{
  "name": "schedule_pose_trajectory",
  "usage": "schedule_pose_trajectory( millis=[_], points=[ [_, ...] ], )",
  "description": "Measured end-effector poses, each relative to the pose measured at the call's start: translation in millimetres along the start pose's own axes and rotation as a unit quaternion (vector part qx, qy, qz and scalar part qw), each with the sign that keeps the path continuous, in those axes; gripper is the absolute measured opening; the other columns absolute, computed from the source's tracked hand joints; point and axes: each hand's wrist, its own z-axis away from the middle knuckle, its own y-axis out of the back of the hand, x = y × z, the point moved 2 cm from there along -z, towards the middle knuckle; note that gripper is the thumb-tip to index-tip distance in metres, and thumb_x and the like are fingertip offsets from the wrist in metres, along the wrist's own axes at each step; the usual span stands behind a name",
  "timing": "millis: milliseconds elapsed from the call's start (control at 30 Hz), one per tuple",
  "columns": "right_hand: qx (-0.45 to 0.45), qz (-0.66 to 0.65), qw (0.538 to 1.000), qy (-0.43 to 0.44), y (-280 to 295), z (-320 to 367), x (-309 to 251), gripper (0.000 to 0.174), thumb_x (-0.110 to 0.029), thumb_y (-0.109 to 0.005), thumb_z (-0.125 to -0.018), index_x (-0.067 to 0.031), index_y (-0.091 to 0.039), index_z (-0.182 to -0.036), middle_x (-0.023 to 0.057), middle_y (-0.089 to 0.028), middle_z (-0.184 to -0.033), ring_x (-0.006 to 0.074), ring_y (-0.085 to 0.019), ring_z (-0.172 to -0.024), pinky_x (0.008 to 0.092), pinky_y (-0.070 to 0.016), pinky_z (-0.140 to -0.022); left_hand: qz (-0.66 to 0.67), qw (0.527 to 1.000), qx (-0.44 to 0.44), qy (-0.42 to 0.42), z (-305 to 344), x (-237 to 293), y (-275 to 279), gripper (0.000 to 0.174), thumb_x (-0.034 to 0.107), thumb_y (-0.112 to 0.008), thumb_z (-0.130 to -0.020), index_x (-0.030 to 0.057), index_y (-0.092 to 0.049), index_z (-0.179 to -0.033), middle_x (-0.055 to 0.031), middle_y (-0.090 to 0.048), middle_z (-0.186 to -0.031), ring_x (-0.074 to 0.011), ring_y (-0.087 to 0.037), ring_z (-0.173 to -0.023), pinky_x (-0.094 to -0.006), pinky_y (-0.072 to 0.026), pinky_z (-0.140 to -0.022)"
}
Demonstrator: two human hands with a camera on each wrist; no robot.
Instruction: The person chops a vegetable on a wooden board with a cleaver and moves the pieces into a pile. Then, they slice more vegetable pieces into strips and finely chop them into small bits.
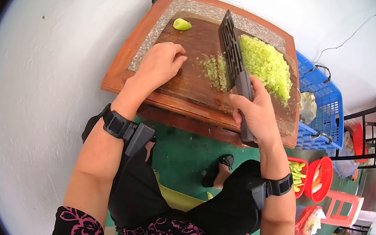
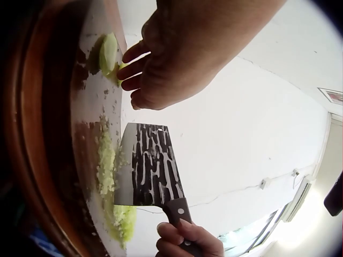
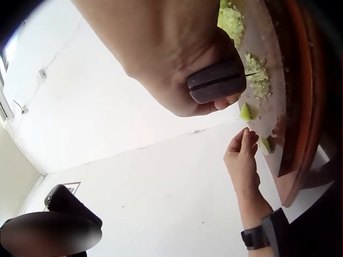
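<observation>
My right hand [image 1: 257, 108] grips the dark handle of a cleaver [image 1: 232, 45]. Its blade stands on edge over a small strip of chopped pale green vegetable [image 1: 216, 69] on the wooden cutting board [image 1: 197, 41]. To the right of the blade lies a big heap of finely chopped green vegetable [image 1: 265, 63]. My left hand [image 1: 161, 62] is over the board's left part, fingers loosely bent and holding nothing. Beyond it sits a cut green chunk [image 1: 182, 24]; the right wrist view shows a second green piece [image 3: 245, 112] near the left fingertips.
The board lies on a small wooden table [image 1: 123, 69] with a speckled inlay, against a white wall. At right stand a blue plastic crate [image 1: 323, 101], a red basket [image 1: 297, 178] of green pieces, a red basin [image 1: 324, 174] and a pink stool [image 1: 343, 208].
</observation>
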Motion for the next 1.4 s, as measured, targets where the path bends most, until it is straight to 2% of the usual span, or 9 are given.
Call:
schedule_pose_trajectory(
  millis=[167,367,567,700,900,1033,1200,1400],
  points=[
    [0.000,0.004,1.000,-0.009,4,-1,-3,0.048,-0.006,-0.058,-0.080,0.0065,-0.042,-0.123,0.0024,-0.050,-0.062,0.0091,-0.047,-0.045,0.0245,-0.0386,-0.039,-0.012,1.000,0.000,-0.025,3,-2,3,0.020,0.015,-0.060,-0.083,-0.0004,-0.066,-0.095,-0.0182,-0.066,-0.091,-0.0328,-0.062,-0.086,-0.0383,-0.0481,-0.076],
    [0.018,0.003,0.999,0.045,3,11,-16,0.051,-0.007,-0.058,-0.080,0.0072,-0.040,-0.126,0.0024,-0.051,-0.062,0.0089,-0.048,-0.047,0.0242,-0.0393,-0.042,-0.016,1.000,0.009,-0.014,3,-8,9,0.022,0.016,-0.061,-0.082,0.0003,-0.066,-0.096,-0.0165,-0.067,-0.088,-0.0309,-0.064,-0.081,-0.0365,-0.0493,-0.073],
    [0.012,0.042,0.999,0.023,-6,3,9,0.053,-0.006,-0.057,-0.080,0.0097,-0.037,-0.127,0.0030,-0.051,-0.064,0.0094,-0.048,-0.047,0.0253,-0.0393,-0.043,-0.040,0.999,0.025,-0.019,2,-13,10,0.022,0.017,-0.060,-0.083,0.0002,-0.067,-0.095,-0.0165,-0.067,-0.089,-0.0305,-0.064,-0.082,-0.0357,-0.0497,-0.075],
    [-0.001,0.033,0.999,0.026,-8,11,-6,0.054,-0.006,-0.057,-0.080,0.0104,-0.036,-0.128,0.0043,-0.052,-0.066,0.0094,-0.048,-0.047,0.0257,-0.0394,-0.041,-0.044,0.999,0.024,-0.006,2,-13,13,0.023,0.018,-0.060,-0.083,0.0003,-0.067,-0.096,-0.0167,-0.067,-0.089,-0.0308,-0.065,-0.082,-0.0360,-0.0496,-0.076],
    [-0.019,0.027,0.999,0.006,-19,3,8,0.054,-0.006,-0.057,-0.080,0.0106,-0.036,-0.128,0.0035,-0.051,-0.064,0.0098,-0.049,-0.046,0.0260,-0.0404,-0.041,-0.040,0.999,0.024,0.016,2,-15,13,0.023,0.018,-0.060,-0.083,0.0001,-0.067,-0.095,-0.0175,-0.067,-0.088,-0.0319,-0.064,-0.081,-0.0369,-0.0491,-0.075],
    [-0.023,0.036,0.999,0.002,-20,5,-2,0.053,-0.007,-0.057,-0.080,0.0107,-0.037,-0.126,0.0032,-0.050,-0.063,0.0097,-0.049,-0.046,0.0261,-0.0409,-0.041,-0.026,0.999,0.024,0.016,2,-18,13,0.021,0.016,-0.060,-0.082,-0.0004,-0.067,-0.093,-0.0179,-0.066,-0.087,-0.0321,-0.063,-0.081,-0.0371,-0.0487,-0.074],
    [-0.039,-0.016,0.999,-0.002,-23,5,-3,0.051,-0.007,-0.058,-0.080,0.0070,-0.039,-0.125,0.0024,-0.051,-0.063,0.0081,-0.048,-0.045,0.0251,-0.0403,-0.040,-0.018,0.999,0.018,0.039,3,-20,15,0.020,0.014,-0.060,-0.081,-0.0008,-0.067,-0.093,-0.0180,-0.067,-0.087,-0.0322,-0.064,-0.081,-0.0368,-0.0488,-0.074],
    [-0.013,0.003,1.000,0.013,-16,1,-3,0.049,-0.005,-0.056,-0.081,0.0071,-0.038,-0.125,0.0028,-0.051,-0.065,0.0088,-0.048,-0.045,0.0252,-0.0394,-0.039,-0.015,0.999,0.023,0.044,3,-19,14,0.020,0.014,-0.061,-0.081,-0.0018,-0.066,-0.092,-0.0178,-0.067,-0.088,-0.0315,-0.064,-0.083,-0.0361,-0.0491,-0.074]
  ],
)
